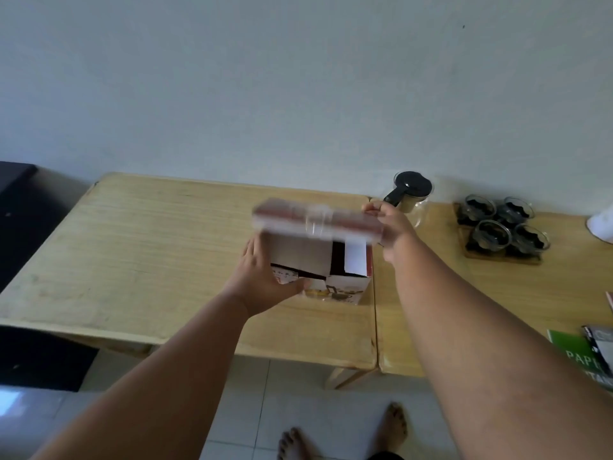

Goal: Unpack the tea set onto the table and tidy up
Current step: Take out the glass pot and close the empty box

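Both hands are on the box (335, 287), which stands on the wooden counter (149, 244) and serves as the landmark here. Far to the left of the box, off the counter, is a dark cabinet (20, 210). At the box's near-left corner the left hand (262, 280) grasps the cardboard, with its thumb across the printed front. Above the box, the lid flap (315, 217) is raised and looks blurred. The right hand (389, 227) holds the flap's right end, fingers curled over its far edge.

Just behind and to the right of the box stands a glass pot (413, 189) with a black lid and handle. Further right, well apart from the box, 4 glass cups (491, 232) sit on a wooden tray (497, 255). To the near right of the box lie booklets (570, 350).

The tea set looks already unpacked, so this is likely the tidying step of closing or clearing the box. The main risk is the right hand's nearness to the pot: a wide swing of the flap or elbow could clip the handle and tip the glass. Lifting by the flap alone could tear it or let the box drop.
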